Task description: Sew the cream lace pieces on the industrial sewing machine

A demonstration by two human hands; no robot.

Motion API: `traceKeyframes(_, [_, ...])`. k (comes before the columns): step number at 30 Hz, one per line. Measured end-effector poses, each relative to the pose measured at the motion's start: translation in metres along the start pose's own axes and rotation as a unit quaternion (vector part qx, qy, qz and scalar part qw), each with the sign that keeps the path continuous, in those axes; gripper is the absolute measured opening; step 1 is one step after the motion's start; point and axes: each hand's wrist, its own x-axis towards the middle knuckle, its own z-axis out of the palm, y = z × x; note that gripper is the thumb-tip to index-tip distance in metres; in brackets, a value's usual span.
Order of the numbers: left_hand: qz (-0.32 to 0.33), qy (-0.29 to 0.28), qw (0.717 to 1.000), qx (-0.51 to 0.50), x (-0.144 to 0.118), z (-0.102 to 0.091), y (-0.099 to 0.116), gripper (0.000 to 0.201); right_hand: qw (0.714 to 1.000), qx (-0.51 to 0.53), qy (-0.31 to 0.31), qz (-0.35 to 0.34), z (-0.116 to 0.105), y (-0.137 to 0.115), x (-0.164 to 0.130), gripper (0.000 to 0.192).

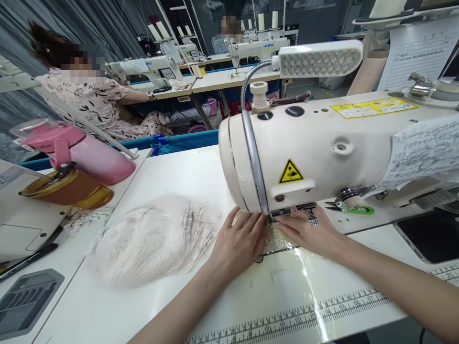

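Note:
My left hand (pixel 241 237) rests palm down on the sewing machine bed, left of the needle area, its fingers close together and curled over at the tips. My right hand (pixel 310 231) reaches in from the other side, its fingers pressed together and pointing at the presser foot. What lies under both sets of fingertips is too hidden to name. Above them looms the cream sewing machine (pixel 308 143), its head covering part of my right fingers. To the left of my left hand lies a blurred heap of pale pink fabric (pixel 150 243) with dark, twig-like lines.
Green-handled thread snips (pixel 358 209) and a phone (pixel 430 234) lie on the right. A ruler strip (pixel 287 317) runs along the front edge. On the left stand a pink bottle (pixel 96 155) and an amber cup (pixel 71 186). A co-worker (pixel 89 100) sits beyond.

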Motion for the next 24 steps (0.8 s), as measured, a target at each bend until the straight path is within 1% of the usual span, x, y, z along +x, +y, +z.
traceKeyframes(2, [0.0,0.0,1.0,0.004,0.0001,0.0004,0.0005,0.032,0.999,-0.034,-0.022,0.02,0.0009,-0.0006,0.0006,0.029])
traceKeyframes(3, [0.006,0.005,1.0,0.007,0.0002,0.0008,0.0009,0.032,0.998,-0.034,-0.038,0.021,0.0008,-0.0005,0.0015,0.029])
traceKeyframes(6, [0.033,0.019,0.999,0.005,0.0002,0.0027,0.002,0.03,0.998,0.006,-0.064,0.01,-0.0008,0.0014,0.0051,0.029])
traceKeyframes(9, [0.037,0.017,0.999,-0.003,-0.0001,0.0053,0.0015,0.031,0.999,0.037,-0.038,0.0,-0.0009,0.0039,0.0071,0.027])
traceKeyframes(12, [0.032,0.007,0.999,0.001,-0.0002,0.0065,0.0002,0.033,0.999,0.033,-0.001,-0.007,0.0003,0.0054,0.0069,0.028])
traceKeyframes(14, [0.03,-0.005,1.0,0.005,-0.0002,0.0061,-0.0003,0.035,1.0,0.022,-0.007,-0.005,0.0005,0.006,0.0066,0.03])
traceKeyframes(17, [0.026,-0.02,0.999,0.006,-0.0001,0.0052,-0.0002,0.036,0.999,0.028,-0.036,0.003,0.0001,0.0066,0.0068,0.032])
traceKeyframes(22, [0.022,-0.019,1.0,-0.002,-0.0009,0.0053,-0.0005,0.035,0.999,0.038,-0.028,-0.001,0.0017,0.007,0.0066,0.032])
traceKeyframes(24, [0.017,-0.02,1.0,-0.011,-0.0012,0.0053,-0.0006,0.035,0.999,0.03,-0.044,0.0,0.0026,0.0059,0.0052,0.032])
